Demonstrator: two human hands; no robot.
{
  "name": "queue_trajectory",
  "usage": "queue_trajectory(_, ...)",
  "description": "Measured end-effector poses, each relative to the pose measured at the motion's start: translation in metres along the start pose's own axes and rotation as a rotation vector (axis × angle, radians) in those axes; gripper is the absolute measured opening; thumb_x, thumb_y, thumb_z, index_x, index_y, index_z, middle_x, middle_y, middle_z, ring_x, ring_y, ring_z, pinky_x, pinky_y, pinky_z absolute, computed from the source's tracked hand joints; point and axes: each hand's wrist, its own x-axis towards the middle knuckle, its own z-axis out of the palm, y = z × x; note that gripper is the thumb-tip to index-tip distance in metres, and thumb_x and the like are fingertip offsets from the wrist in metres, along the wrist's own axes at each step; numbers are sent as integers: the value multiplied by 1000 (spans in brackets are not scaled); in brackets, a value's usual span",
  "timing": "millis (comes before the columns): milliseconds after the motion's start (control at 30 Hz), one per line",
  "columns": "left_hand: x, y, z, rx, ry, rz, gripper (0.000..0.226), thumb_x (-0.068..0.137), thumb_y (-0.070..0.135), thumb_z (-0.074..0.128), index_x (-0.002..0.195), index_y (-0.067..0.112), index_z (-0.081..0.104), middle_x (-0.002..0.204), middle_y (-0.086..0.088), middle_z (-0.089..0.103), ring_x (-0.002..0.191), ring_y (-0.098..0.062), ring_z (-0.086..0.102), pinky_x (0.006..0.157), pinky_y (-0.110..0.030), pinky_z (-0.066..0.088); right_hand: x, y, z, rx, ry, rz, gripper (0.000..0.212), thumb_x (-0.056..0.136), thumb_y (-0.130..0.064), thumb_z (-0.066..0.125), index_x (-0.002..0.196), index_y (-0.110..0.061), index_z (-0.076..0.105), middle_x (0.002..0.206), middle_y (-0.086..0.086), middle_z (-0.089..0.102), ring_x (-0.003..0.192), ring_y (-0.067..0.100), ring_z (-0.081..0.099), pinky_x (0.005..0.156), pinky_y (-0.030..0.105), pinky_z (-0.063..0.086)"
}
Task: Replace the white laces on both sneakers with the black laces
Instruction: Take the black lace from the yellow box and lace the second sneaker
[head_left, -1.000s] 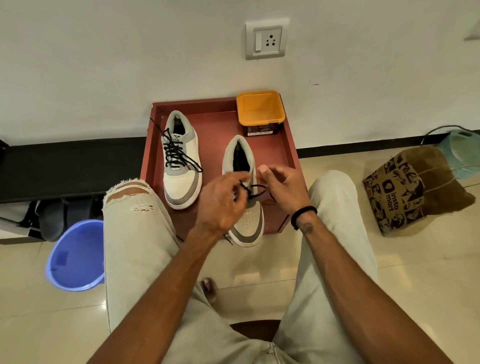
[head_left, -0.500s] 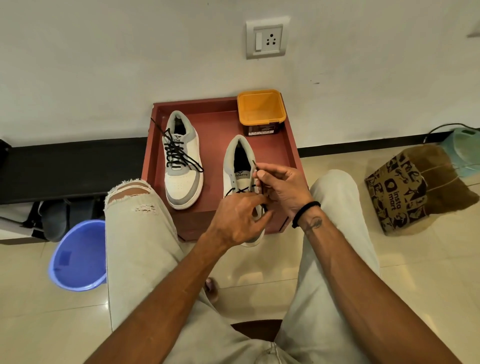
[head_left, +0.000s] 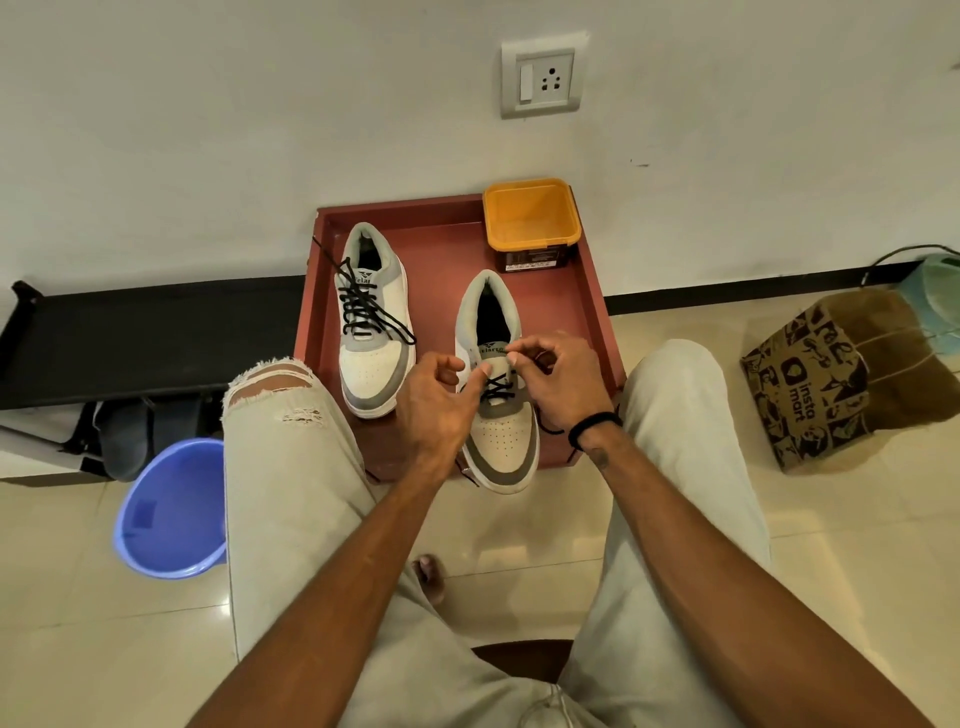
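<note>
Two white and grey sneakers stand on a red-brown tray (head_left: 592, 291). The left sneaker (head_left: 374, 332) is laced to the top with a black lace, its ends loose. The right sneaker (head_left: 501, 436) has a black lace (head_left: 496, 389) crossed through its lower eyelets only. My right hand (head_left: 558, 382) pinches that lace at the right-hand eyelets, near the tongue. My left hand (head_left: 434, 410) rests against the shoe's left side, thumb tip on the eyelet edge and fingers curled. A lace tail comes out from under it at the toe. No white laces are visible.
An orange tub (head_left: 530, 218) stands in the tray's back right corner against the wall. A blue bucket (head_left: 166, 514) sits on the floor at the left beside a black bench (head_left: 156, 332). A brown paper bag (head_left: 815, 379) stands at the right. My knees flank the tray.
My left hand has come off the toe of the right sneaker and shifted left and up to its side. My right hand stays at the eyelets, holding the lace.
</note>
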Motion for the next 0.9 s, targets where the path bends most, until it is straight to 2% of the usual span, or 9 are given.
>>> queue_trajectory(67,0,-2,4,28,-9,-3,42,81,61,78,98,25,66,86,10,68,76,-7,65,61,-25,54,-1,-2,7,-93,-16,-25,10,91,-20,76,101,-20,78,93,-7,61,81,-2,57,75,3,42)
queue_trajectory(167,-1,-4,7,23,-18,-9,37,84,53,79,101,22,69,90,10,71,79,-6,68,62,-19,52,-1,-4,16,-161,-52,-22,11,92,-18,74,103,-18,77,98,-2,59,85,5,57,73,4,41)
queue_trajectory(233,-1,-4,8,11,-13,-4,31,87,47,79,101,21,71,90,10,73,80,-4,69,67,-21,57,-1,-4,20,-176,-71,-12,11,92,-17,73,103,-18,76,100,-2,59,88,8,59,77,8,45)
queue_trajectory(300,-1,-2,8,22,4,-3,30,87,45,78,102,20,73,91,10,74,81,-4,69,73,-23,58,0,-5,24,-194,-83,-11,10,93,-17,73,102,-18,76,99,-3,58,89,11,59,80,19,50)
queue_trajectory(500,-2,2,4,67,26,16,31,87,43,78,108,20,76,96,8,77,79,0,67,70,-12,47,5,-7,29,-180,-102,-17,10,94,-15,71,102,-16,76,103,0,60,90,10,57,81,21,48)
queue_trajectory(600,0,1,4,65,21,12,30,87,43,77,107,21,76,96,9,78,81,-2,70,79,-26,59,5,-6,30,-133,-123,-4,8,95,-15,70,101,-16,75,105,1,60,92,11,58,84,24,50)
queue_trajectory(667,1,0,4,58,6,1,29,88,44,76,107,23,76,95,10,77,83,-3,71,81,-31,60,6,-5,31,-107,-145,5,8,95,-15,69,100,-17,74,106,1,60,92,13,59,84,26,51)
queue_trajectory(833,3,-5,3,22,-28,11,19,99,36,66,106,21,75,92,12,73,81,-3,67,78,-29,57,7,-4,31,-61,-132,22,11,93,-17,72,103,-18,77,101,-3,60,85,5,55,75,10,41)
queue_trajectory(900,6,-6,3,-23,-29,19,17,100,30,66,105,17,75,90,11,72,79,3,64,73,-17,54,8,-3,30,-53,-127,27,12,93,-18,73,104,-18,78,99,-5,60,84,3,54,75,9,40)
